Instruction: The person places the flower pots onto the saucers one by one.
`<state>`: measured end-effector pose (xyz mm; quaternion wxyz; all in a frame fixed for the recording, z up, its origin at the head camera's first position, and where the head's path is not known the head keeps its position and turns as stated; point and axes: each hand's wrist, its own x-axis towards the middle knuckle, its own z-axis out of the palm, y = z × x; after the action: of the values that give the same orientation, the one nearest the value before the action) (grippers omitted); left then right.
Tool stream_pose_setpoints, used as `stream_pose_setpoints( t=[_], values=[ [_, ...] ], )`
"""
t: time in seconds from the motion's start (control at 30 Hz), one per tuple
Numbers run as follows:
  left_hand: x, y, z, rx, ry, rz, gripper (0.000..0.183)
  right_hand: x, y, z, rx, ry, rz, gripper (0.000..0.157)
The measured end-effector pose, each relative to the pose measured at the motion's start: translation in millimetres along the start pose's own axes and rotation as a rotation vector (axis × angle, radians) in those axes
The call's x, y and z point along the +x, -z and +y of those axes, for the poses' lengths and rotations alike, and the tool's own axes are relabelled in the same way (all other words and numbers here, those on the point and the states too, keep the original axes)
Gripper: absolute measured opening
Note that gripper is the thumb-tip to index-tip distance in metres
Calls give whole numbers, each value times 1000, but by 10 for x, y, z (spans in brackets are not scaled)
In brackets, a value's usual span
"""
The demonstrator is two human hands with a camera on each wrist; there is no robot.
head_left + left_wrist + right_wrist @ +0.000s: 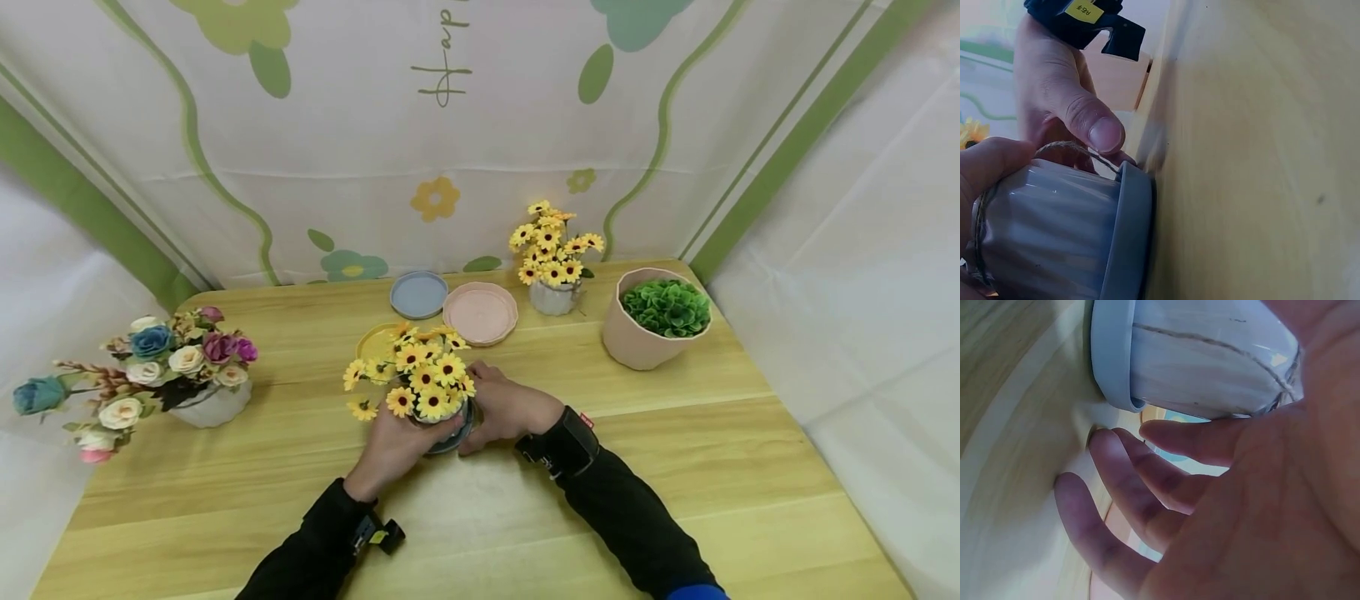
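A white ceramic pot (1054, 231) with twine round it stands in a grey-blue saucer (1135, 231) on the table, bearing yellow daisy-like flowers (423, 379). My left hand (397, 450) grips the pot near its top, thumb across the near side. On the pot's right is my right hand (513, 407). The right wrist view shows the fingers of that hand (1229, 506) spread and slightly bent beside the pot and saucer, closed round neither. Its thumb is close to the saucer's rim in the left wrist view.
Behind the pot lie a yellow saucer (369, 342), a blue saucer (418, 295) and a pink saucer (480, 312). Another yellow-flower pot (553, 298) stands at the back. A pink pot with greenery (637, 337) is right; a mixed-flower pot (213, 407) is left.
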<state>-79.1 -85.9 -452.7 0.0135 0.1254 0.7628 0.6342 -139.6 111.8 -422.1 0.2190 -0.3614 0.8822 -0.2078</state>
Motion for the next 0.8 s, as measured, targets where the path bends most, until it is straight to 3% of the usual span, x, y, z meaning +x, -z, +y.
stream_pose_setpoints(
  t=[0.23, 0.5, 0.8],
  values=[
    [-6, 5, 9, 64, 17, 15, 81, 17, -29, 3, 45, 32, 43, 104],
    [-34, 30, 10, 77, 15, -8, 77, 87, -86, -22, 88, 169, 162, 99],
    [-83, 81, 26, 57, 19, -5, 72, 112, -171, -113, 63, 131, 169, 95]
  ],
)
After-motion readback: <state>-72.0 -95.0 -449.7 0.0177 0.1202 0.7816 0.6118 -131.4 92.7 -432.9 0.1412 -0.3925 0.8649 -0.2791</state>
